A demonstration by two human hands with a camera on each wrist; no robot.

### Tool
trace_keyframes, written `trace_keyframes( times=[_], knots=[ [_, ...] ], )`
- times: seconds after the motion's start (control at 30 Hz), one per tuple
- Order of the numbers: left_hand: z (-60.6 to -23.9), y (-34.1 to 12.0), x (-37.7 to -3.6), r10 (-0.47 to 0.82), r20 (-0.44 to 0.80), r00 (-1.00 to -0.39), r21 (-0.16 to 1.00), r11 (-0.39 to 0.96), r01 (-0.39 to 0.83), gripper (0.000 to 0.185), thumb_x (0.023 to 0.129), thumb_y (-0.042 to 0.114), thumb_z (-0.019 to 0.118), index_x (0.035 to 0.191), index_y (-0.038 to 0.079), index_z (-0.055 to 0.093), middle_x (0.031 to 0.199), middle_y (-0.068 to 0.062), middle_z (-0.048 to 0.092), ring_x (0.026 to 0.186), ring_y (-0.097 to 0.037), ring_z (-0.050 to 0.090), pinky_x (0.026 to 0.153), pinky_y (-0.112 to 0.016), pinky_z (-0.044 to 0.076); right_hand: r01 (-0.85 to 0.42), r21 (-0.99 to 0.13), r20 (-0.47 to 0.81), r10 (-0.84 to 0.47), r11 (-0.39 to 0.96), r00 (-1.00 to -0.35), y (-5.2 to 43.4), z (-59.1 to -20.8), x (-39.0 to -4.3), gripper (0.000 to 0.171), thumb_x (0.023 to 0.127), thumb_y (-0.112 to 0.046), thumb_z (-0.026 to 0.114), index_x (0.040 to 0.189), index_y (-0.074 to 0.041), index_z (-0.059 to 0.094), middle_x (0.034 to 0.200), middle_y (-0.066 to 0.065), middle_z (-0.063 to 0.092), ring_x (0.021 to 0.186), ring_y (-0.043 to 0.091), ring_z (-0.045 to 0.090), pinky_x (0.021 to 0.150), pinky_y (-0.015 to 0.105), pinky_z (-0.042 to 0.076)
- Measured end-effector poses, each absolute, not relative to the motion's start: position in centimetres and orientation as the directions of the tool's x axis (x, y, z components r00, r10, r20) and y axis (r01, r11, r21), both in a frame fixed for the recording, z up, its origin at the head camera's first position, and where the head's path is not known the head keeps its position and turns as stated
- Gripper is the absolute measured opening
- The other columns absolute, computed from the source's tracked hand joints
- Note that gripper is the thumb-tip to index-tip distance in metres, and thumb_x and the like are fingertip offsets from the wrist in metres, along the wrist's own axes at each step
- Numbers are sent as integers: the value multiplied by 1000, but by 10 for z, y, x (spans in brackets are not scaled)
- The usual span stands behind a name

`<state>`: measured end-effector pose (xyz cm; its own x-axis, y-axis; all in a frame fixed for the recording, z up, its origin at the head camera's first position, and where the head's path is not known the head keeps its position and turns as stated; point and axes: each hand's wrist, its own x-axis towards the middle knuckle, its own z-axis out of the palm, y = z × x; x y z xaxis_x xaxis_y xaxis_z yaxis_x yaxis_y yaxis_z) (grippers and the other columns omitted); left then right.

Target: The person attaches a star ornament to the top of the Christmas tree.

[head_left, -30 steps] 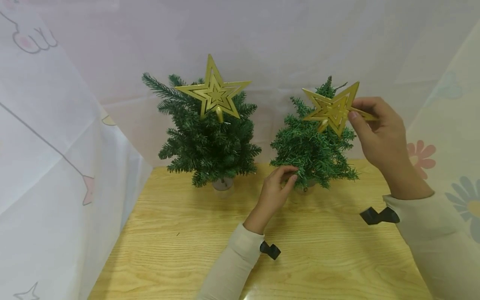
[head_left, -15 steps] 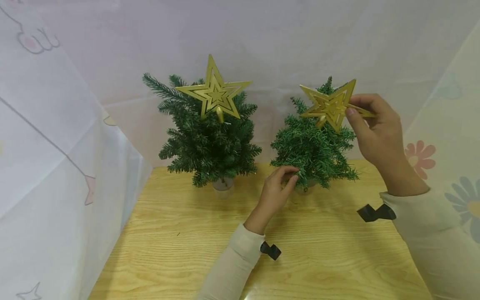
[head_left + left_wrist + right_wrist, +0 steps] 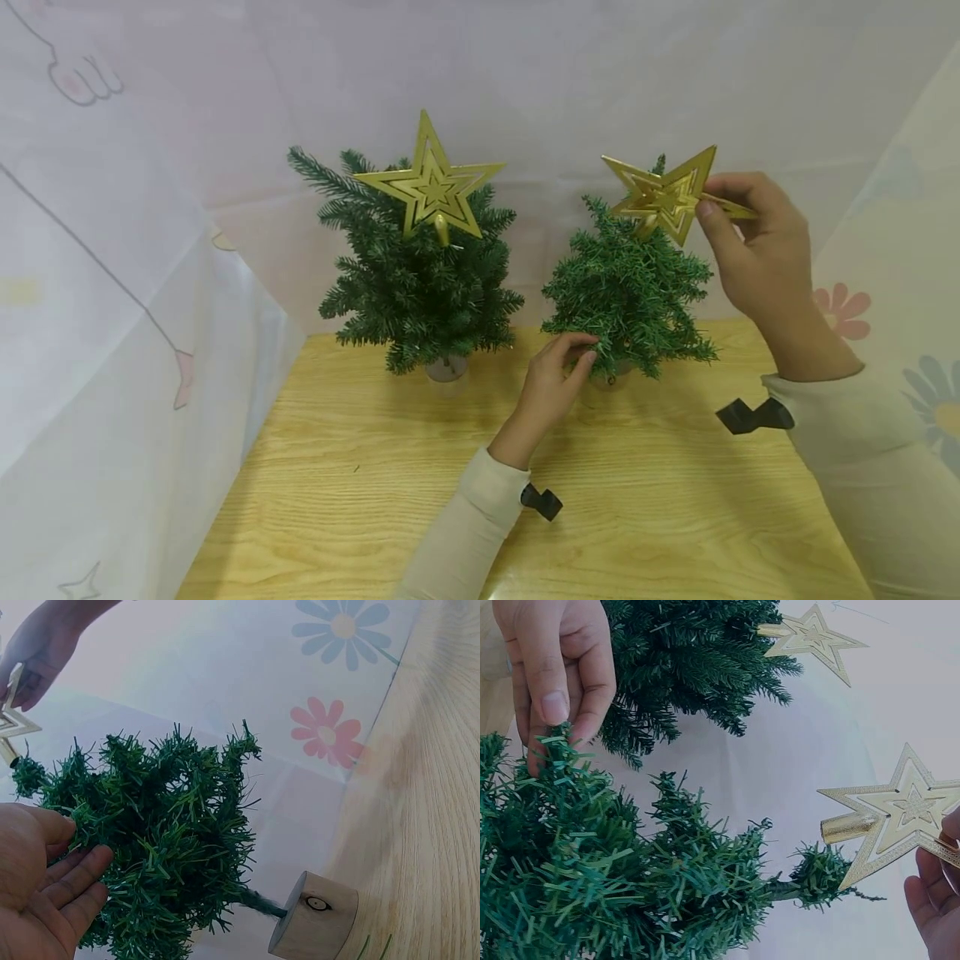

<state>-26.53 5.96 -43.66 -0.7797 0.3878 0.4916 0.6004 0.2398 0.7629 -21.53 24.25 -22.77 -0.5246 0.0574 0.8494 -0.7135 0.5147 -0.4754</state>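
My right hand (image 3: 765, 250) pinches one point of a gold star tree topper (image 3: 678, 185) between thumb and fingers. The star hangs tilted near the top of a small artificial Christmas tree (image 3: 626, 287). Its hollow socket (image 3: 847, 827) is apart from the tree's tip (image 3: 821, 877) in the right wrist view. My left hand (image 3: 551, 383) pinches a lower branch end on this tree's left side. The left wrist view shows that hand's palm and fingers at the foliage, and the tree's wooden base (image 3: 315, 919) on the table.
To the left stands a fuller, darker Christmas tree (image 3: 420, 292), topped by a second gold star (image 3: 435, 190). Both trees are on a wood-grain table (image 3: 360, 517). A pale printed cloth (image 3: 525, 67) hangs close behind and at the sides.
My right hand has raised the star a little, after a slight shift left, and the star tilts more. The left hand keeps its place at the branch.
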Motion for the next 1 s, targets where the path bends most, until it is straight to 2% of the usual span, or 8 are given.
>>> trace_keyframes(
  times=[0.13,0.3,0.47,0.7,0.87,1.0],
  knots=[
    [-436,60,-265,387,494,-779,757,250,604,30,94,35,45,122,25,49,116,14,49,107,2,50,87,-26,46,-719,-452,861,45,529,-507,251,-230,-225,20,87,1,55,106,4,61,100,4,61,93,13,58,82,21,46],
    [-435,60,-265,382,500,-777,754,249,608,30,94,36,45,122,25,49,116,13,50,106,1,50,84,-27,47,-716,-434,867,36,547,-498,260,-231,-235,21,88,-2,56,107,2,61,101,-1,60,95,14,58,84,23,46],
    [-434,59,-265,386,500,-775,747,260,612,31,94,36,44,122,25,49,116,12,51,106,2,51,76,-20,47,-708,-384,876,-8,593,-482,261,-228,-235,21,89,-4,54,108,2,61,102,-6,59,97,12,58,85,24,46],
    [-435,59,-265,384,494,-780,754,258,605,32,94,38,43,123,24,50,115,13,51,106,1,51,78,-21,47,-713,-392,878,6,582,-478,248,-221,-226,18,88,2,53,104,8,60,99,-17,53,96,10,56,86,24,46],
    [-436,59,-265,376,501,-779,745,271,610,31,94,37,44,122,25,50,113,14,52,105,2,51,78,-22,48,-706,-407,877,30,580,-480,238,-214,-216,17,88,3,52,102,11,59,97,-18,52,95,9,55,86,24,45],
    [-437,59,-265,375,503,-779,745,268,611,30,94,37,44,122,26,50,114,14,52,105,2,51,78,-22,47,-708,-404,879,30,580,-477,237,-214,-215,17,88,4,51,102,11,59,96,-13,54,95,10,54,86,24,45]
  ],
)
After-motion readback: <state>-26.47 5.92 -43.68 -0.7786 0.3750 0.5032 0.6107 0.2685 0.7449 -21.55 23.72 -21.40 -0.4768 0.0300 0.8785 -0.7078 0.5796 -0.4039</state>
